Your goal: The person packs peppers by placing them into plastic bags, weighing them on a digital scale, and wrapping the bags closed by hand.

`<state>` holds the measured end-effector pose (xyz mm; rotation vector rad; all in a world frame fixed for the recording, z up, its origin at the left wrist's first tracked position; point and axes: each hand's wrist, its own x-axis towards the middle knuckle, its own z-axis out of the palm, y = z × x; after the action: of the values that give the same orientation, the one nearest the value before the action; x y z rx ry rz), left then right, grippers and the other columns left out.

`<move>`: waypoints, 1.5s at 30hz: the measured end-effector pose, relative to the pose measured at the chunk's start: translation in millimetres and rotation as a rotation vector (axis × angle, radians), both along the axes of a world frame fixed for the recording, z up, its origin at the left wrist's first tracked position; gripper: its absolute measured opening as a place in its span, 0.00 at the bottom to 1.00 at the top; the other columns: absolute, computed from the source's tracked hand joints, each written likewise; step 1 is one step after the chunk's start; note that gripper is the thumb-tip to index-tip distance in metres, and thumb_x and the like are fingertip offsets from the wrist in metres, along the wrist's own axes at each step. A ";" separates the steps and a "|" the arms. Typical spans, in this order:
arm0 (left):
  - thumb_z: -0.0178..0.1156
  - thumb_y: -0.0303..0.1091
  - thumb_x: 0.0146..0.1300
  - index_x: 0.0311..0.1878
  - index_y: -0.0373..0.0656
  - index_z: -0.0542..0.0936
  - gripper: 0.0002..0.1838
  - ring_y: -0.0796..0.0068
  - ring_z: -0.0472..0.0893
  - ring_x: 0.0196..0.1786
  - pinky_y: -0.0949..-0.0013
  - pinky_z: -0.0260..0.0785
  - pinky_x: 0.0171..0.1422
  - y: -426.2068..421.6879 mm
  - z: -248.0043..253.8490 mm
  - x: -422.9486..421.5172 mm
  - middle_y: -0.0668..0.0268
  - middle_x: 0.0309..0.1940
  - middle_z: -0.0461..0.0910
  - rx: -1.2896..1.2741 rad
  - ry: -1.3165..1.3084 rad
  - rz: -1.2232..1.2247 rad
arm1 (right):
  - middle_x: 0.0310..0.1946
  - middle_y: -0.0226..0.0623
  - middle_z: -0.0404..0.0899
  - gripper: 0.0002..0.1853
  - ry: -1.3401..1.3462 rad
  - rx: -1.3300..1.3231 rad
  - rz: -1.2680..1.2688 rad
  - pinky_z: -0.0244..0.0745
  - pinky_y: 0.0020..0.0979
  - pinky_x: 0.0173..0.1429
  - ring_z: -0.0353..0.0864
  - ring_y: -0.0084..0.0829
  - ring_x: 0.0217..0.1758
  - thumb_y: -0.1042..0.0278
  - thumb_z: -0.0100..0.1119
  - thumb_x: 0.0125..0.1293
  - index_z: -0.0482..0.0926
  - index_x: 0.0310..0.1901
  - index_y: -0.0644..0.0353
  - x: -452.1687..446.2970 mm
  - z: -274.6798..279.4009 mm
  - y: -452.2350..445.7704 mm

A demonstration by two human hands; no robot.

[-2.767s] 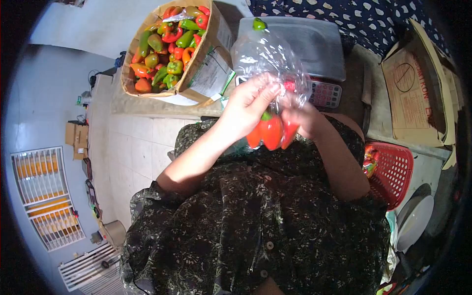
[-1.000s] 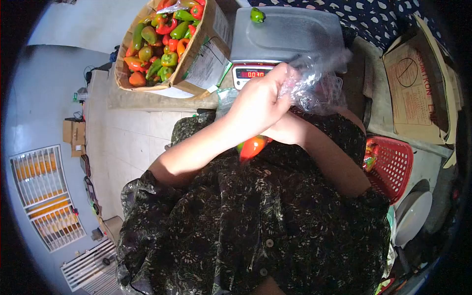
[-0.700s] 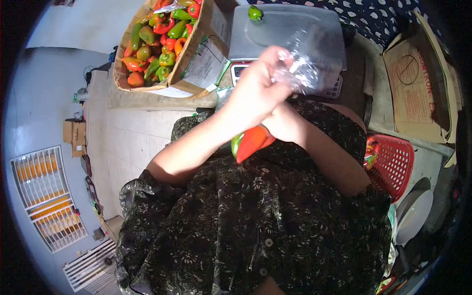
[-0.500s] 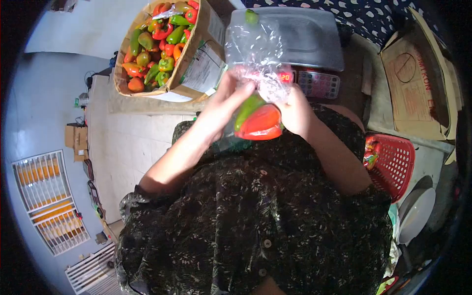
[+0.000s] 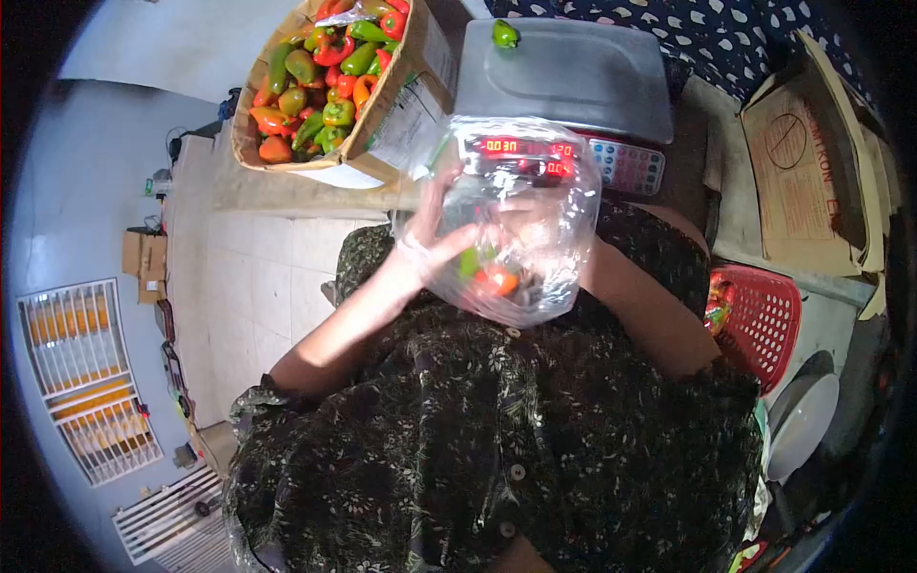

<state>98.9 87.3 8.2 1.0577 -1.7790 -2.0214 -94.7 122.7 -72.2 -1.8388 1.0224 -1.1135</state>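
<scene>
Clear bag (image 5: 571,272) spread at both hands, overlapping scale's (image 5: 583,72) lit display. L hand (image 5: 435,224), thumb apart from fingers, shows thru film; R hand (image 5: 544,229) blurred there, can't tell its grip. Red/green peppers (image 5: 497,280) visible thru bag's lower pt. 1 green pepper (image 5: 505,35) on scale pan; pepper box (image 5: 406,119) on worktop (image 5: 253,196), L side.

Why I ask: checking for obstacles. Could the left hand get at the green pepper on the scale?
Probably not yet: the left hand is in or behind the bag, I can't tell which. Past that, the way over the scale to the green pepper looks free.
</scene>
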 end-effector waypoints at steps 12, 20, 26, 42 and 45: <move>0.58 0.28 0.64 0.62 0.36 0.68 0.23 0.75 0.71 0.57 0.68 0.62 0.63 -26.8 -0.7 -39.1 0.64 0.54 0.73 0.093 0.238 -0.455 | 0.47 0.35 0.68 0.14 0.030 -0.246 -0.140 0.67 0.35 0.52 0.67 0.31 0.51 0.65 0.52 0.62 0.74 0.49 0.56 -13.3 56.8 1.0; 0.59 0.34 0.63 0.45 0.39 0.79 0.11 0.77 0.80 0.38 0.69 0.72 0.46 -23.6 20.1 -54.7 0.64 0.34 0.83 -0.567 -0.295 -0.230 | 0.51 0.43 0.76 0.24 -0.543 0.458 0.143 0.68 0.33 0.58 0.75 0.31 0.51 0.68 0.60 0.62 0.69 0.59 0.64 -31.8 18.2 -9.2; 0.62 0.34 0.62 0.41 0.39 0.81 0.10 0.82 0.78 0.32 0.73 0.71 0.39 -16.4 9.1 -67.3 0.66 0.29 0.83 -0.473 -0.253 -0.146 | 0.41 0.39 0.80 0.20 -0.162 0.341 0.270 0.71 0.31 0.55 0.78 0.30 0.48 0.62 0.69 0.56 0.77 0.44 0.67 -10.6 34.0 0.0; 0.67 0.33 0.57 0.56 0.38 0.70 0.25 0.78 0.73 0.50 0.71 0.66 0.55 -22.4 1.6 -59.0 0.65 0.47 0.75 -0.067 0.283 0.043 | 0.45 0.47 0.77 0.13 0.056 0.041 -0.053 0.70 0.42 0.56 0.76 0.45 0.50 0.63 0.52 0.65 0.75 0.48 0.59 -2.4 20.7 4.5; 0.71 0.33 0.52 0.64 0.37 0.62 0.39 0.72 0.70 0.59 0.68 0.60 0.66 -8.1 -4.5 -53.6 0.61 0.57 0.71 -0.110 0.263 -0.128 | 0.47 0.45 0.76 0.17 -0.020 -0.047 -0.006 0.69 0.41 0.57 0.75 0.43 0.52 0.66 0.54 0.61 0.73 0.52 0.57 -11.6 7.5 4.1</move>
<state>45.3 79.2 3.7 0.6273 -1.8323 -1.9994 -106.3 126.8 -64.7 -1.8593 0.9980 -1.1666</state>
